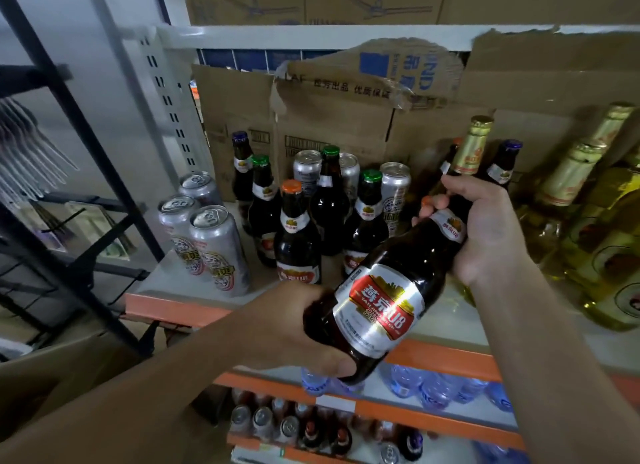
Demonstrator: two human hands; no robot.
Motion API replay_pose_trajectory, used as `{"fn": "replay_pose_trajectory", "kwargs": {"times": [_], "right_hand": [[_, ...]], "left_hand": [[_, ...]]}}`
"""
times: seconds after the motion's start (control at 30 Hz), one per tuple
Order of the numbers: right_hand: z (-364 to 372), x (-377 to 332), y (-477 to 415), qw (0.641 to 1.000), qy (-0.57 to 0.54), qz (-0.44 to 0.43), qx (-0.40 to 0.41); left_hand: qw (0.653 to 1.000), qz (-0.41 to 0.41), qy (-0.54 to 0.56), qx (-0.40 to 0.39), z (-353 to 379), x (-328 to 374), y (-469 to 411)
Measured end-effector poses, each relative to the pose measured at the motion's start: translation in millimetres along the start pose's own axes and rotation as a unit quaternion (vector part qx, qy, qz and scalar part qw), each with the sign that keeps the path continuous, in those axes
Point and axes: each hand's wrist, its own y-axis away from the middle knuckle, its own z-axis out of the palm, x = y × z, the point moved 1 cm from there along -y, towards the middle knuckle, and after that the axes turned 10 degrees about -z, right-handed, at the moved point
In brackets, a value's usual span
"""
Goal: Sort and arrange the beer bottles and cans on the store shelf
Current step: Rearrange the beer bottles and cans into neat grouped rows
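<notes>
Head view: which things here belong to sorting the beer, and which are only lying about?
Belong to the job: dark brown glass beer bottle with red and silver label, held by left hand and right hand; standing dark glass bottles; tall silver cans.
Lying about: torn brown cardboard boxes; clear plastic water bottles; black metal rack.

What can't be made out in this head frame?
Head view:
- Held bottle: base covered by the left hand, cap mostly by the right hand.
- Rear cans: labels largely behind the brown bottles.
- Yellow bottles: cut by the right edge.
- Lower-shelf cans: too small, blurred.
</notes>
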Motion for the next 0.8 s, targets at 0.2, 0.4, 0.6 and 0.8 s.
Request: {"fn": "replay_pose_trajectory", "kwargs": {"times": [0.2,0.4,0.6,0.8], "right_hand": [[4,3,12,0.999,0.028,-0.025,0.020],[0,-1,18,0.937,0.328,-0.124,0.006],[1,9,11,0.840,0.478,-0.252,-0.043],[16,35,8,0.750,0.570,-0.321,-0.098]], "left_hand": [[0.999,0.015,-0.034,0.007,-7,-6,-2],[0.993,0.012,-0.104,0.051,-13,-22,-14],[0.992,0.008,-0.059,0.115,4,-45,-37],[0.984,0.014,-0.106,0.145,16,-64,-65]]}}
